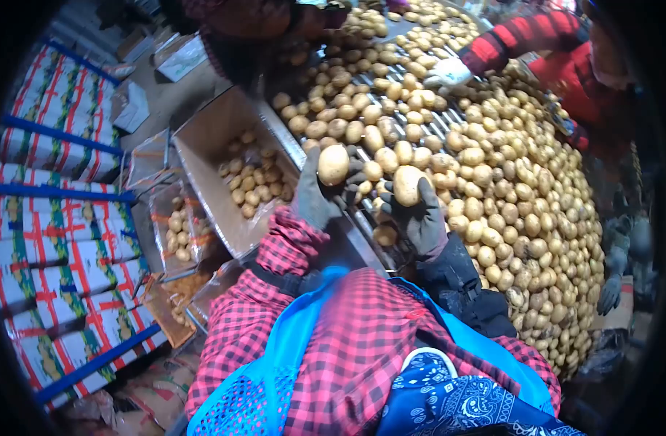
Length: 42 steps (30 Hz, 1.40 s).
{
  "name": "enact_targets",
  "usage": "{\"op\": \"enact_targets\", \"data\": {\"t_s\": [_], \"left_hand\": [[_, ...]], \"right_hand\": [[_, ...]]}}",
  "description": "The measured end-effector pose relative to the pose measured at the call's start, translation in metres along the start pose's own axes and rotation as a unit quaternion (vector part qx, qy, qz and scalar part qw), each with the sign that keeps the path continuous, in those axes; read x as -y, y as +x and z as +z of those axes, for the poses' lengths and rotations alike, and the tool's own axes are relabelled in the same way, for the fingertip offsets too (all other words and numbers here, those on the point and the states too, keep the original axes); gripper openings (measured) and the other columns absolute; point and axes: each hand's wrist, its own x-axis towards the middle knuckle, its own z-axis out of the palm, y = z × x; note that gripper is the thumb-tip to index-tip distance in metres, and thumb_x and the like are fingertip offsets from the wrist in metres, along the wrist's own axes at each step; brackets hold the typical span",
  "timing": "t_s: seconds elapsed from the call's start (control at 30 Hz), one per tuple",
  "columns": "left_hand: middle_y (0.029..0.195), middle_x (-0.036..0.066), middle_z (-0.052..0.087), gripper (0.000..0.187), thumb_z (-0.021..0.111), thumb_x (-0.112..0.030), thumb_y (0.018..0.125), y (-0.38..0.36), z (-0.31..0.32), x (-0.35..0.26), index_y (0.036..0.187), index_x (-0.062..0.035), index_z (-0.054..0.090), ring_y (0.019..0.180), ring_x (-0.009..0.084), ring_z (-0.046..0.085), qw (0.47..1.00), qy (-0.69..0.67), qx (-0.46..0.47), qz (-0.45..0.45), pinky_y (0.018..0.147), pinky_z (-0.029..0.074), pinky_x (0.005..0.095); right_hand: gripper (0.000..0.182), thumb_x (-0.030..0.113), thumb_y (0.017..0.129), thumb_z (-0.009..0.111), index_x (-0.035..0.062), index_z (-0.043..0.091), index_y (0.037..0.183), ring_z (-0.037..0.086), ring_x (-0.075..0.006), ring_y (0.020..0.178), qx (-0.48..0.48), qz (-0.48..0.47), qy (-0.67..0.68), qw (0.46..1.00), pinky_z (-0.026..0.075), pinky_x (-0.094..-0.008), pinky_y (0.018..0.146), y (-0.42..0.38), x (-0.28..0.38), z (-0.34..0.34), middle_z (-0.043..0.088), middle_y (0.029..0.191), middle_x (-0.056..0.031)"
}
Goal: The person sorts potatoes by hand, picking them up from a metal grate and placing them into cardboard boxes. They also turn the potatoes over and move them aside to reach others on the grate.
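Grey work gloves cover both of my hands. My left hand point(316, 200) grips a large pale potato point(334, 165) beside the metal edge of the sorting table. In my right hand point(424, 224) is another potato point(406, 184), its upper face turned toward me. Both are held above a roller conveyor point(443, 125) that carries many loose potatoes. A big heap of potatoes point(526, 218) spreads to the right, close to my right forearm.
A lined cardboard box point(209, 160) partly filled with potatoes stands left of the table. Beyond it sits a basket of potatoes point(179, 231). Stacked printed cartons point(57, 240) line the left side. Across the conveyor, a person's white-gloved hand point(449, 73) reaches among the potatoes.
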Motion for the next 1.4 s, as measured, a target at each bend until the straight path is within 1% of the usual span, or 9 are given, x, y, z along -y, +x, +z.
{"op": "enact_targets", "data": {"t_s": [0.23,0.43,0.5,0.57,0.7,0.77,1.0,1.23,1.4], "left_hand": [[0.139,0.015,0.053,0.059,0.049,-0.049,0.096,-0.034,-0.011,0.03,0.137,-0.0056,0.048,0.134,0.0327,0.045,0.976,-0.204,-0.039,0.066,0.114,0.033,0.0491],[0.138,0.013,0.052,0.055,0.047,-0.045,0.098,-0.052,-0.048,0.04,0.14,-0.0093,0.043,0.131,0.0252,0.048,0.979,0.013,0.085,0.185,0.114,0.035,0.0464],[0.135,0.015,0.053,0.06,0.051,-0.051,0.096,-0.056,-0.075,0.045,0.138,-0.0083,0.045,0.128,0.0275,0.05,0.958,0.157,-0.127,0.203,0.113,0.037,0.0467],[0.142,0.017,0.049,0.074,0.046,-0.069,0.091,-0.083,-0.038,0.031,0.137,-0.0118,0.05,0.13,0.0376,0.048,0.983,-0.15,0.042,0.094,0.11,0.036,0.0577],[0.136,0.017,0.053,0.068,0.054,-0.066,0.089,-0.122,-0.03,0.023,0.131,-0.0125,0.055,0.125,0.0383,0.051,0.962,-0.236,-0.001,0.138,0.104,0.041,0.06],[0.132,0.016,0.056,0.063,0.054,-0.062,0.09,-0.15,-0.024,0.011,0.127,-0.0113,0.057,0.12,0.0359,0.056,0.959,-0.165,0.048,0.226,0.103,0.043,0.0574],[0.124,0.012,0.061,0.052,0.063,-0.042,0.089,-0.246,-0.143,-0.155,0.128,-0.0074,0.055,0.118,0.0294,0.057,0.79,0.026,-0.329,0.518,0.103,0.045,0.0486],[0.128,0.011,0.061,0.045,0.053,-0.033,0.099,-0.172,-0.104,-0.088,0.131,-0.0014,0.057,0.12,0.0243,0.056,0.757,0.241,-0.38,0.474,0.103,0.044,0.0368],[0.125,0.017,0.061,0.049,0.068,-0.025,0.089,-0.058,0.009,0.029,0.13,-0.0025,0.057,0.118,0.0332,0.056,0.576,0.762,-0.089,0.281,0.103,0.044,0.0422]], "right_hand": [[0.073,0.032,0.09,0.069,0.0026,0.035,0.148,0.056,-0.0175,0.103,-0.008,-0.115,-0.317,0.941,0.05,-0.0302,0.084,-0.008,-0.034,0.077,0.055,0.121,-0.0104],[0.079,0.033,0.088,0.068,-0.0028,0.032,0.147,0.04,-0.045,0.133,0.094,-0.288,-0.779,0.549,0.03,-0.0483,0.113,0.001,-0.058,0.047,0.044,0.14,-0.0304],[0.08,0.033,0.087,0.068,-0.0048,0.031,0.147,0.032,-0.0444,0.139,0.157,-0.237,-0.742,0.607,0.025,-0.0474,0.116,-0.001,-0.062,0.064,0.035,0.147,-0.0307],[0.079,0.033,0.088,0.066,-0.004,0.031,0.147,0.034,-0.042,0.139,0.21,-0.252,-0.756,0.567,0.026,-0.0458,0.116,-0.003,-0.063,0.076,0.036,0.147,-0.0287],[0.072,0.039,0.098,0.054,-0.0022,0.028,0.151,0.038,-0.0278,0.137,0.19,-0.036,-0.395,0.898,0.03,-0.0384,0.114,-0.022,-0.076,0.097,0.036,0.151,-0.0185],[0.064,0.037,0.102,0.048,-0.0018,0.03,0.15,0.041,-0.0253,0.134,0.172,-0.085,-0.457,0.868,0.034,-0.0371,0.112,-0.01,-0.067,0.078,0.039,0.149,-0.0163],[0.051,0.025,0.1,0.054,-0.0003,0.044,0.143,0.052,-0.0215,0.123,-0.005,-0.082,-0.532,0.843,0.041,-0.0352,0.105,-0.055,-0.025,0.034,0.059,0.13,-0.0146],[0.068,0.038,0.084,0.068,0.0021,0.047,0.139,0.04,-0.0463,0.129,-0.17,-0.308,-0.865,0.359,0.03,-0.0524,0.11,-0.06,0.057,-0.053,0.048,0.137,-0.0261],[0.093,0.053,0.078,0.071,0.0041,0.033,0.148,0.028,-0.0485,0.137,-0.301,-0.155,-0.887,0.315,0.021,-0.0582,0.113,0.005,0.132,-0.092,0.034,0.148,-0.0277]]}}
